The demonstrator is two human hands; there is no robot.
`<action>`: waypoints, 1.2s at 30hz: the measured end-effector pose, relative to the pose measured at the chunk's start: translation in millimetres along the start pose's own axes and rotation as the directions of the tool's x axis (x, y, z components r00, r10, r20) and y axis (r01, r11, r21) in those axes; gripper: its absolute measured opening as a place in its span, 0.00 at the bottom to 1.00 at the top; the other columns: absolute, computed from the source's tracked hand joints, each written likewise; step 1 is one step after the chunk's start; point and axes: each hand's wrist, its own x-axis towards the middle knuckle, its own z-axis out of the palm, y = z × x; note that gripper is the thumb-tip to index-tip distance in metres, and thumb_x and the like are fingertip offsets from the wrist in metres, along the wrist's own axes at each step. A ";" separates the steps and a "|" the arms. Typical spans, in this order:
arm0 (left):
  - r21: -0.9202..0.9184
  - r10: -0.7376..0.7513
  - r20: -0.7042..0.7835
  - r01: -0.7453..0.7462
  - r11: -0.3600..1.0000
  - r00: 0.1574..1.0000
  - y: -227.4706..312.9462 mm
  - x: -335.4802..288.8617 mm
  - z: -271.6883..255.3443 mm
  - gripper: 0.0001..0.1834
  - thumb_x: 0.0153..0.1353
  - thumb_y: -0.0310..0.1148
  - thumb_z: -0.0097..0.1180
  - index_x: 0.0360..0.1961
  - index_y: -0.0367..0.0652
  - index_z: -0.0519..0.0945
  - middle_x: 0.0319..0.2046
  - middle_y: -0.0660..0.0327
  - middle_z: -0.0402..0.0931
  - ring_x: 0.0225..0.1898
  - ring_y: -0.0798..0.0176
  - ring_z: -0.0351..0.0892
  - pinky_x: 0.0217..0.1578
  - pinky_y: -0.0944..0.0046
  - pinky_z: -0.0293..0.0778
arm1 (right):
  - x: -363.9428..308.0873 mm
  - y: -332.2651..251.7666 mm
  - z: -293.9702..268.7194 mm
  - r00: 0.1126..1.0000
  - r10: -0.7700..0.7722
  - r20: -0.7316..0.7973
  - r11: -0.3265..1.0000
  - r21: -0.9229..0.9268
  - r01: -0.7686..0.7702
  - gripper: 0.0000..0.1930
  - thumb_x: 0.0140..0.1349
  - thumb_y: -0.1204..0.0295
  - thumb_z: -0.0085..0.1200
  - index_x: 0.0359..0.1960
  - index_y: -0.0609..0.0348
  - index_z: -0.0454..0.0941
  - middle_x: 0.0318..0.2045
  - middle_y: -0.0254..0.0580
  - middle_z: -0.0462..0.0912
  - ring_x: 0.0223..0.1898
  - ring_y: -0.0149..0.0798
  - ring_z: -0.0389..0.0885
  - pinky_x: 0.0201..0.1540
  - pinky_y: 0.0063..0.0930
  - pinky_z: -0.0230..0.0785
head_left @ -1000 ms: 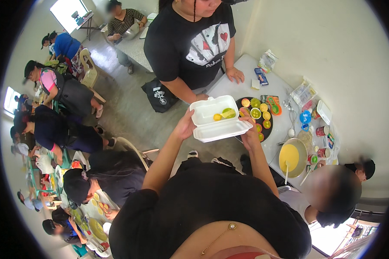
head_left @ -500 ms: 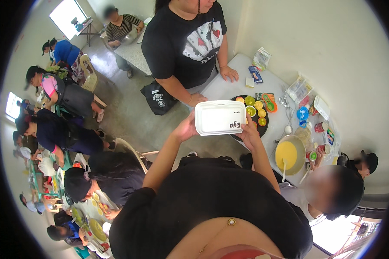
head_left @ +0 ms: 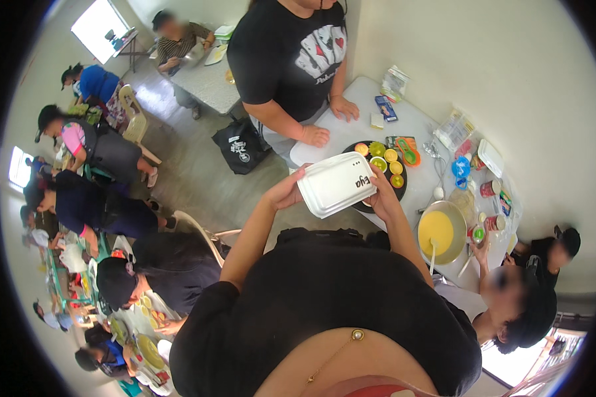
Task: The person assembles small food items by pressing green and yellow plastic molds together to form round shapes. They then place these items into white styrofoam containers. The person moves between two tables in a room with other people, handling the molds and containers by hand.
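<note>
Between my two hands is a white lidded food box (head_left: 332, 185) with dark handwriting on its lid, tilted so its right end sits higher. My left hand (head_left: 286, 191) grips its left end. On the right end, my right hand (head_left: 383, 195) is closed with the thumb on the lid. Just beyond the box, partly hidden by it, a round black tray (head_left: 400, 190) holds several small cups (head_left: 396, 167) with yellow and green contents. To the right of my right forearm stands a large metal bowl (head_left: 458, 247) of yellow mixture with a pale-handled utensil (head_left: 433, 255) in it.
A person in a black printed shirt (head_left: 285, 66) leans on the white table (head_left: 324, 135) opposite. Cans (head_left: 489, 188), a whisk (head_left: 440, 165), measuring spoons (head_left: 409, 155) and packets (head_left: 395, 83) lie about. At the right, another person's hand (head_left: 481, 251) holds a can. A chair (head_left: 202, 231) stands left.
The box has tilted, its right end rising and its left end dropping, with both hands still on it. The co-worker at the right has turned their head and shifted the hand holding the can.
</note>
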 end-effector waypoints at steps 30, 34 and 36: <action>0.588 -0.388 0.377 0.106 0.802 0.841 78.2 146.0 56.0 0.12 0.57 0.32 0.58 0.42 0.44 0.75 0.37 0.68 0.77 0.40 0.73 0.75 0.41 0.69 0.72 | -54.5 18.1 107.6 0.469 -0.611 -0.638 0.684 -0.127 0.718 0.40 0.56 0.76 0.49 0.68 0.52 0.41 0.56 0.48 0.68 0.55 0.40 0.70 0.55 0.34 0.65; 0.677 -0.461 0.502 -0.001 0.736 0.732 70.6 139.4 70.3 0.10 0.57 0.29 0.56 0.40 0.42 0.75 0.35 0.66 0.78 0.37 0.73 0.77 0.39 0.70 0.75 | -74.0 46.5 135.1 0.295 -0.611 -0.735 0.610 -0.199 0.767 0.38 0.59 0.74 0.47 0.69 0.53 0.40 0.60 0.45 0.63 0.59 0.40 0.65 0.59 0.33 0.61; 0.682 -0.496 0.530 0.003 0.732 0.688 60.0 131.8 80.9 0.09 0.56 0.28 0.56 0.39 0.41 0.75 0.34 0.64 0.79 0.35 0.72 0.78 0.37 0.70 0.76 | -84.7 56.3 142.9 0.217 -0.615 -0.758 0.568 -0.235 0.789 0.37 0.60 0.72 0.47 0.68 0.52 0.41 0.63 0.42 0.58 0.62 0.40 0.60 0.61 0.33 0.57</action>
